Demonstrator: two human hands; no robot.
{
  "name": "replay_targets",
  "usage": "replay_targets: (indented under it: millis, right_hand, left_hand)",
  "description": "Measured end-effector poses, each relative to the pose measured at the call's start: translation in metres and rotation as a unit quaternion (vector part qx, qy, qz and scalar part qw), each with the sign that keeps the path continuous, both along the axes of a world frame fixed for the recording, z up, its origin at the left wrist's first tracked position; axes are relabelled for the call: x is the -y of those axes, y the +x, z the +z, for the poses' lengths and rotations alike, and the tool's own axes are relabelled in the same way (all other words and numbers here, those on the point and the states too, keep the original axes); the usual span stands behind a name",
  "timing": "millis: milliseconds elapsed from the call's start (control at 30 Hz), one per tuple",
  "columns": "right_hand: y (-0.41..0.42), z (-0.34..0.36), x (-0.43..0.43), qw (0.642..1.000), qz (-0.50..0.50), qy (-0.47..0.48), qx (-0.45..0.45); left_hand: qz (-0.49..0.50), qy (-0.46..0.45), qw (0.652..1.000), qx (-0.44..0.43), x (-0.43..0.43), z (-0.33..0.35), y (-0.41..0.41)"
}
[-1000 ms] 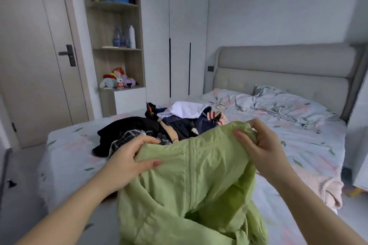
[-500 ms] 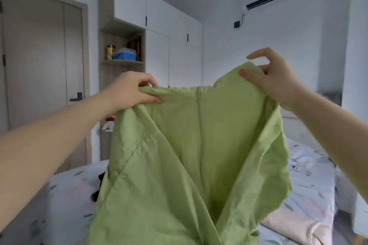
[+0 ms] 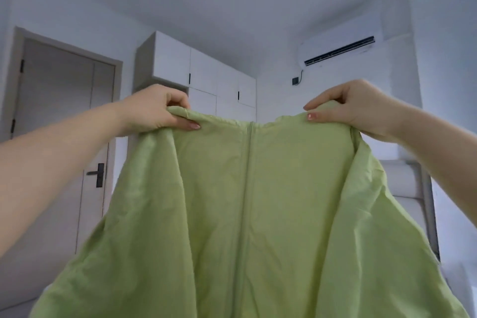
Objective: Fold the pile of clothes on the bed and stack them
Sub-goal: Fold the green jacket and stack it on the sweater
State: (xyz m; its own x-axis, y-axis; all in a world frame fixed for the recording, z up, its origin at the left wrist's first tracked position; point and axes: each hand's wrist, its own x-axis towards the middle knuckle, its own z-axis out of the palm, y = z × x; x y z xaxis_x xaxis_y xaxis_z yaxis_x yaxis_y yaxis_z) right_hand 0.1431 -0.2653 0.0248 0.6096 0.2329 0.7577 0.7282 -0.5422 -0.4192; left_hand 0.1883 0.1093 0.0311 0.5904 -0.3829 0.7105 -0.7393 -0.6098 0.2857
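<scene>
Bedroom with white wardrobe (image 3: 206,72) behind. Left hand (image 3: 154,111) and right hand (image 3: 353,108) each pinch the green garment's (image 3: 245,214) top edge, holding it up.

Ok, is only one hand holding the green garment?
No, the left hand and right hand each pinch the top edge of the green garment.

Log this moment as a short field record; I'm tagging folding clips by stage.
item: green garment, held up, hanging spread open, centre seam vertical
left hand: pinches the top edge, left end
right hand: pinches the top edge, right end
stage: not yet folded
behind: door, white cabinets, air conditioner
</scene>
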Motion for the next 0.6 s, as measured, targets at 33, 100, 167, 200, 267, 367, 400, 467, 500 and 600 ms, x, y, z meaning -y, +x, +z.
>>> replay_targets:
  millis: [33,100,167,200,267,367,400,467,500,600]
  right_hand:
    - [-0.003,0.001,0.002,1.000,0.003,-0.021,-0.021]
    - [-0.005,-0.004,0.006,0.994,0.006,-0.074,-0.080]
    - [0.001,-0.017,0.005,0.986,-0.007,-0.114,-0.123]
    - [0.008,-0.026,0.004,0.984,-0.014,-0.119,-0.133]
    - [0.026,-0.049,0.002,0.983,-0.017,-0.108,-0.147]
    - [0.062,-0.091,0.001,0.979,-0.005,-0.091,-0.185]
    - [0.076,-0.108,0.001,0.976,-0.004,-0.083,-0.203]
    - [0.106,-0.148,0.000,0.969,-0.006,-0.060,-0.240]
    - [0.122,-0.170,-0.001,0.964,-0.008,-0.050,-0.260]
    - [0.170,-0.242,-0.005,0.942,-0.006,-0.016,-0.334]
  left_hand:
    - [-0.016,0.012,1.000,-0.022,-0.003,0.002,-0.003]
    - [-0.050,0.035,0.995,-0.083,-0.010,-0.001,-0.003]
    - [-0.070,0.056,0.985,-0.147,-0.012,-0.012,0.005]
    - [-0.069,0.069,0.980,-0.173,-0.011,-0.020,0.012]
    - [-0.067,0.078,0.971,-0.217,-0.009,-0.042,0.029]
    - [-0.077,0.043,0.957,-0.275,-0.008,-0.085,0.062]
    - [-0.076,0.030,0.951,-0.297,-0.008,-0.102,0.073]
    - [-0.067,-0.001,0.940,-0.335,-0.009,-0.142,0.101]
    - [-0.059,-0.019,0.936,-0.347,-0.009,-0.163,0.116]
    - [-0.049,-0.065,0.918,-0.388,-0.011,-0.232,0.157]
